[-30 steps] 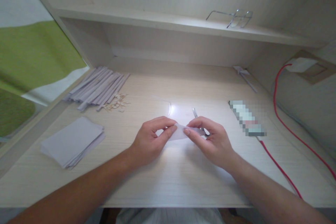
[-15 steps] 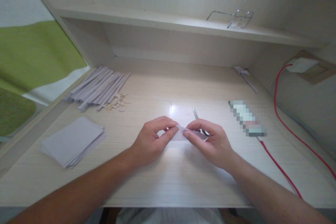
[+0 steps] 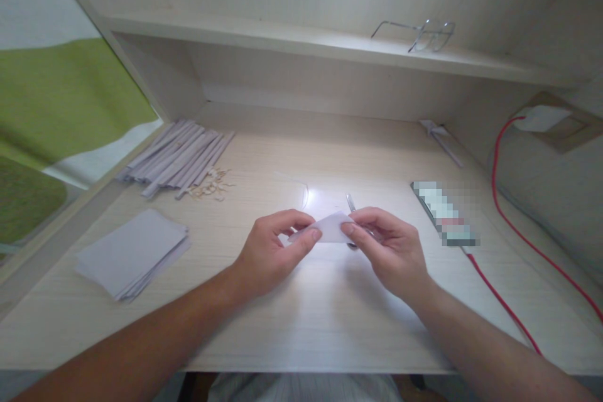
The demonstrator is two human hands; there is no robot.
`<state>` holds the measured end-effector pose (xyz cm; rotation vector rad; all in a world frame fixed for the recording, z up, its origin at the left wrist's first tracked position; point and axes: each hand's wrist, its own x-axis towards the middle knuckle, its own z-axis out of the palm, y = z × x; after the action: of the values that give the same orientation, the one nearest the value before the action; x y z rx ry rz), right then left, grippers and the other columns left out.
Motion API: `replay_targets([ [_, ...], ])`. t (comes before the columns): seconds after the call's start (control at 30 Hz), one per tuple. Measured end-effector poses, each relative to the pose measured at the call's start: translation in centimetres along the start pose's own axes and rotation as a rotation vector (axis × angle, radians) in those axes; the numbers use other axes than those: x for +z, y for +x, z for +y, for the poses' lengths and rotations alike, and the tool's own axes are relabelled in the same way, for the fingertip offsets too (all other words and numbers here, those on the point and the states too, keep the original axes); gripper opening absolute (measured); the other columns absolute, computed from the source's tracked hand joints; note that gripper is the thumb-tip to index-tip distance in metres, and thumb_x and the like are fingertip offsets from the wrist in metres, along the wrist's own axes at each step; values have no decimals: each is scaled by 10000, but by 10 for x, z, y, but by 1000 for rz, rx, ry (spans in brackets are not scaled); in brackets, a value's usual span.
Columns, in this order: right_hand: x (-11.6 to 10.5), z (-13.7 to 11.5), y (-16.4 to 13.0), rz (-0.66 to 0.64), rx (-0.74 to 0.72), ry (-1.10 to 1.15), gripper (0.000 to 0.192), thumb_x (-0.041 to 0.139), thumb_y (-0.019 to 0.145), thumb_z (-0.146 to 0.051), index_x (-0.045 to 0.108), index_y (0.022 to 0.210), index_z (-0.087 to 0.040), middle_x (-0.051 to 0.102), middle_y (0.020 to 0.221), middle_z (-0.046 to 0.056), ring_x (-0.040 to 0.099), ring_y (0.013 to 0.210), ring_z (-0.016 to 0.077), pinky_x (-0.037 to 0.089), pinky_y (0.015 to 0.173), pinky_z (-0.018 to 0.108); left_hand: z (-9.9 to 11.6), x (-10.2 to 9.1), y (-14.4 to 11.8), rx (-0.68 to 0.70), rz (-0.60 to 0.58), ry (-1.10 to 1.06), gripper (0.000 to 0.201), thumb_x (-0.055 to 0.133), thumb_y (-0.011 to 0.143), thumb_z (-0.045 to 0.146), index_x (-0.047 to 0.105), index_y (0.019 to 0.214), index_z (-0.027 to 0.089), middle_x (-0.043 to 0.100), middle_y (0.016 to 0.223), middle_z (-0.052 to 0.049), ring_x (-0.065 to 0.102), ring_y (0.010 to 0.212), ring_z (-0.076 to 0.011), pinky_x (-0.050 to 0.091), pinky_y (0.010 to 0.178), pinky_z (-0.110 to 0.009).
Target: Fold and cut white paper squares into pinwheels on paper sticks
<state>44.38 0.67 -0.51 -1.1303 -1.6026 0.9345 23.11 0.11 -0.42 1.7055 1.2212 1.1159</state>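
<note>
A small piece of white paper [image 3: 332, 228], apparently folded, is held above the desk between both my hands. My left hand [image 3: 277, 248] pinches its left end between thumb and fingers. The right end is gripped by my right hand [image 3: 391, 248], thumb on the near face. Scissors [image 3: 350, 202] lie behind and under the right hand, their handles partly hidden. A thin curved thread or strip [image 3: 306, 191] rests on the desk just beyond the paper.
At left lie a stack of paper sheets [image 3: 134, 254], rolled paper sticks [image 3: 176, 157] and small scraps [image 3: 211, 184]. On the right are a phone [image 3: 443, 213] with a red cable [image 3: 504, 304] and a paper pinwheel-like piece [image 3: 443, 141]. Glasses [image 3: 431, 36] sit on the shelf [image 3: 282, 38].
The right hand has shifted slightly right, away from the left. The paper between them has turned, so more of its face shows, with a peak at the top.
</note>
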Motion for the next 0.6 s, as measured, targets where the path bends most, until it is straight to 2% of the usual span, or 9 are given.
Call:
replay_targets([
  [0.27, -3, 1, 1, -1, 38, 26, 123, 764, 882, -325, 752, 852, -206, 715, 776, 26, 636, 690, 176, 492, 620, 307, -1, 2, -1, 13, 45, -2, 85, 711, 871, 250, 758, 844, 185, 760, 787, -7, 657, 693, -136, 502, 651, -238],
  [0.43, -2, 0, 2, -110, 20, -24, 96, 729, 906, -289, 769, 875, -208, 737, 805, 19, 647, 743, 177, 492, 695, 305, 0, 1, -1, 4, -26, 20, 121, 691, 884, 258, 758, 825, 176, 756, 777, -21, 661, 708, -145, 486, 635, -238],
  [0.6, -1, 1, 0, -158, 53, -4, 138, 713, 924, -317, 770, 872, -203, 717, 757, 10, 611, 693, 158, 463, 634, 280, 0, 1, -1, 11, -54, 32, 138, 680, 894, 265, 756, 824, 175, 752, 765, -20, 659, 700, -143, 483, 636, -238],
])
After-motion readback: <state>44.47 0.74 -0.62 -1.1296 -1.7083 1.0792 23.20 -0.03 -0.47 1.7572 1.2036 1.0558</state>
